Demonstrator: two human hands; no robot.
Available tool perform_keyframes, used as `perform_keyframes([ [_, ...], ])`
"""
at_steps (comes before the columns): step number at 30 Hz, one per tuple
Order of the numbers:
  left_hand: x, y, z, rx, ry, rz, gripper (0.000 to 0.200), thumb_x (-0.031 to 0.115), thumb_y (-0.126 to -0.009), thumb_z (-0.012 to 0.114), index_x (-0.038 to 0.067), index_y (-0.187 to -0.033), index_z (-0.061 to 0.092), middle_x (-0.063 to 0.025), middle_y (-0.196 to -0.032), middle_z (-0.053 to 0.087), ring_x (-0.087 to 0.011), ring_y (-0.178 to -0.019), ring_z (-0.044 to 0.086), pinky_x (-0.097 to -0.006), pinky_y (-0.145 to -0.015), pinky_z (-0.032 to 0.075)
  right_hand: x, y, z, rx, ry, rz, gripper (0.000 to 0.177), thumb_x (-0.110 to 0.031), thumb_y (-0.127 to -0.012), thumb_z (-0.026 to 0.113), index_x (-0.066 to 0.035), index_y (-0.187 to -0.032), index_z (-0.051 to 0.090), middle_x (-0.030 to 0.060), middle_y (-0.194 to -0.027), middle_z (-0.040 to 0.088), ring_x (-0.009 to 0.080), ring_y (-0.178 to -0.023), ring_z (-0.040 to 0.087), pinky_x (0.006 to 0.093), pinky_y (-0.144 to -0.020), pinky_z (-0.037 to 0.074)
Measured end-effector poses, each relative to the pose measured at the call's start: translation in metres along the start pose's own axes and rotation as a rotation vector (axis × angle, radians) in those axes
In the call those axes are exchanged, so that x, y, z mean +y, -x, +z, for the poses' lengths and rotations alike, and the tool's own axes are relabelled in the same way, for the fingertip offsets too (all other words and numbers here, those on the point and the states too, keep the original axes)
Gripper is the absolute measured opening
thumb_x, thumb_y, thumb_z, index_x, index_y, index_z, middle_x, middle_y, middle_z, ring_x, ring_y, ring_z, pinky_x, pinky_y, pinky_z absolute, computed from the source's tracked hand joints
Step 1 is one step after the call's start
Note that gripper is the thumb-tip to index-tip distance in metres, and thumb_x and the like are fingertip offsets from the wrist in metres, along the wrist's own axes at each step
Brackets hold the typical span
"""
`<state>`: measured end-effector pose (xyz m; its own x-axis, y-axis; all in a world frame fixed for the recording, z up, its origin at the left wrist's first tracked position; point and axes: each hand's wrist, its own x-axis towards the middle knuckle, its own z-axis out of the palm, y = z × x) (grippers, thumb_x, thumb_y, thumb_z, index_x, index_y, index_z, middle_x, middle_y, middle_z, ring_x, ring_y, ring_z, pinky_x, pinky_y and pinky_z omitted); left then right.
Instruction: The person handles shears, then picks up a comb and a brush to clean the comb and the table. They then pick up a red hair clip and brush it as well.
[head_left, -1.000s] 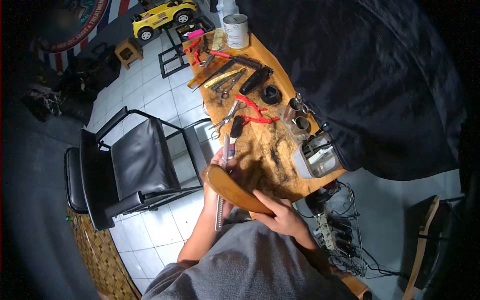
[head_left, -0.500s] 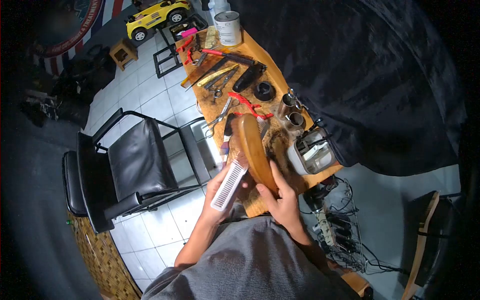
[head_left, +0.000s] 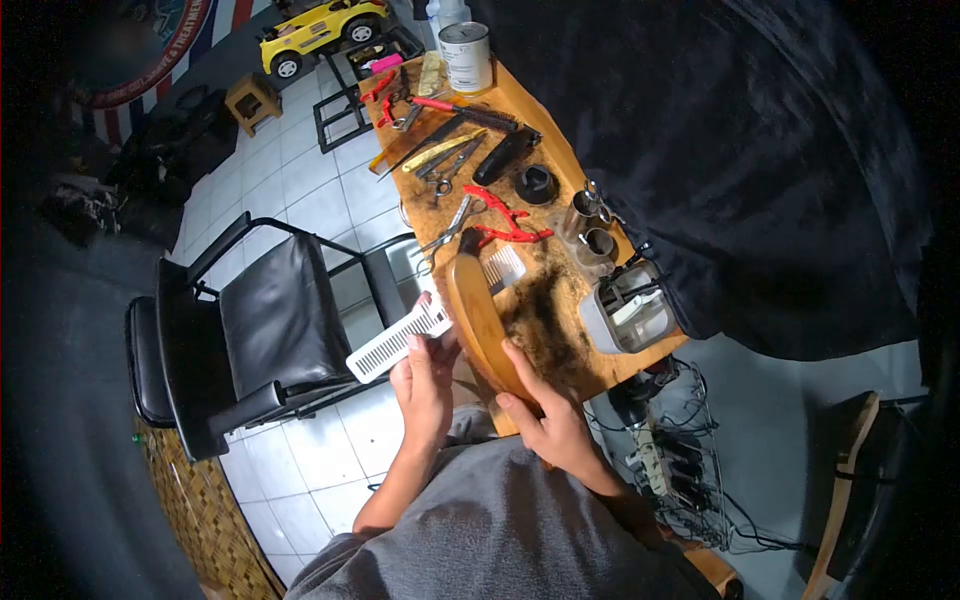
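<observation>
A white comb [head_left: 388, 347] is pinched in my left hand [head_left: 426, 385], its teeth showing and its far end close to the brush. My right hand [head_left: 545, 415] grips the lower end of a curved wooden brush [head_left: 482, 318], which is tilted with its smooth back facing up; its bristles are mostly hidden on the left side. Just beyond the brush, another pale comb [head_left: 502, 267] lies on the wooden table [head_left: 590, 375], near red clips [head_left: 505, 222] and thinning scissors [head_left: 452, 222].
Farther up the table lie a yellow-handled razor [head_left: 443, 151], a black clipper [head_left: 505, 154] and a can [head_left: 466, 62]. Metal cups [head_left: 594, 242] and a grey tub [head_left: 628, 312] of tools line the right edge. A black chair [head_left: 280, 310] stands at left.
My left hand has moved the white comb left and turned it flatter. The brush has shifted left in my right hand, uncovering the pale comb on the table.
</observation>
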<state>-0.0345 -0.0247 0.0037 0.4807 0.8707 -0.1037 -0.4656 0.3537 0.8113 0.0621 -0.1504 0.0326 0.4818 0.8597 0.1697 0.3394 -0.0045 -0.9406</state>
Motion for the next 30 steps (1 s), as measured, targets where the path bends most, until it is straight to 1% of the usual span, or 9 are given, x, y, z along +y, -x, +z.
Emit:
perform_keyframes([
  [5,0.001,0.003,-0.016,-0.142,-0.303,-0.052,0.035,0.026,-0.1,0.041,-0.003,-0.117,0.052,-0.004,-0.102,0.057,-0.0101,-0.093,0.053,-0.0261,-0.082,0.044,0.006,-0.001,0.004,0.05,0.055,-0.136,0.053,-0.009,-0.085,0.062,-0.003,-0.134,0.044,0.0225,-0.087,0.063,0.0257,-0.06,0.061,0.0315,-0.06,0.048],
  [7,-0.009,0.012,-0.01,-0.103,-0.415,-0.029,0.024,0.016,-0.097,0.047,-0.002,-0.11,0.056,-0.0028,-0.095,0.059,-0.0081,-0.087,0.053,-0.0232,-0.077,0.043,0.003,-0.005,-0.003,0.051,0.081,-0.12,0.054,-0.007,-0.086,0.061,-0.003,-0.136,0.042,0.0226,-0.096,0.064,0.0228,-0.064,0.063,0.0316,-0.063,0.049],
  [11,0.005,0.015,0.001,-0.474,-0.598,-0.022,0.013,0.013,-0.096,0.048,0.001,-0.101,0.052,-0.0018,-0.089,0.055,-0.0074,-0.082,0.051,-0.022,-0.074,0.043,-0.008,-0.014,-0.015,0.095,-0.069,0.07,0.052,-0.012,-0.091,0.056,-0.005,-0.139,0.038,0.0225,-0.12,0.056,0.0258,-0.106,0.06,0.0315,-0.085,0.046],
  [13,0.006,0.018,0.009,-0.433,-0.627,-0.006,0.012,0.014,-0.096,0.049,0.005,-0.103,0.049,-0.0006,-0.086,0.053,-0.007,-0.082,0.051,-0.0236,-0.075,0.043,-0.01,-0.013,-0.016,0.085,-0.156,0.141,0.052,-0.012,-0.091,0.056,-0.003,-0.138,0.038,0.0219,-0.123,0.055,0.0253,-0.108,0.06,0.0312,-0.086,0.046],
  [16,-0.001,0.013,0.012,-0.215,-0.14,-0.242,0.014,0.017,-0.096,0.05,0.009,-0.106,0.047,-0.0005,-0.088,0.052,-0.009,-0.082,0.052,-0.0266,-0.077,0.044,-0.013,-0.006,-0.015,0.054,-0.207,0.158,0.052,-0.013,-0.09,0.057,-0.002,-0.137,0.039,0.0214,-0.124,0.055,0.0261,-0.107,0.06,0.0313,-0.086,0.046],
  [21,0.006,-0.002,0.004,-0.072,0.055,-0.103,0.027,0.025,-0.098,0.044,0.016,-0.123,0.038,-0.0048,-0.11,0.055,-0.0159,-0.091,0.058,-0.0348,-0.078,0.051,-0.007,-0.001,-0.013,-0.034,-0.016,-0.024,0.052,-0.009,-0.087,0.061,-0.004,-0.135,0.043,0.0209,-0.116,0.059,0.0291,-0.098,0.062,0.0327,-0.082,0.047],
  [23,-0.001,-0.009,-0.017,-0.223,-0.086,-0.071,0.031,0.021,-0.098,0.045,0.012,-0.126,0.037,-0.0002,-0.1,0.056,-0.0092,-0.09,0.055,-0.0237,-0.076,0.046,-0.005,-0.001,-0.01,-0.114,-0.007,-0.02,0.053,-0.006,-0.085,0.061,-0.002,-0.135,0.043,0.0195,-0.124,0.056,0.0277,-0.11,0.059,0.0322,-0.087,0.046],
  [27,-0.005,0.015,-0.005,-0.177,-0.516,-0.188,0.025,0.019,-0.094,0.055,-0.001,-0.109,0.06,-0.0031,-0.1,0.062,-0.0103,-0.09,0.057,-0.0249,-0.078,0.046,-0.004,-0.012,-0.005,0.082,0.065,-0.115,0.05,-0.008,-0.087,0.059,-0.004,-0.135,0.043,0.0224,-0.114,0.059,0.0324,-0.097,0.063,0.0342,-0.08,0.048],
  [30,-0.004,0.019,-0.003,-0.262,-0.461,-0.199,0.02,0.014,-0.093,0.056,0.0,-0.108,0.059,-0.0038,-0.099,0.063,-0.0119,-0.091,0.058,-0.0264,-0.08,0.047,-0.011,-0.017,-0.013,0.104,-0.067,-0.042,0.049,-0.009,-0.089,0.057,-0.002,-0.135,0.042,0.0183,-0.129,0.052,0.0266,-0.114,0.056,0.0307,-0.091,0.043],
])
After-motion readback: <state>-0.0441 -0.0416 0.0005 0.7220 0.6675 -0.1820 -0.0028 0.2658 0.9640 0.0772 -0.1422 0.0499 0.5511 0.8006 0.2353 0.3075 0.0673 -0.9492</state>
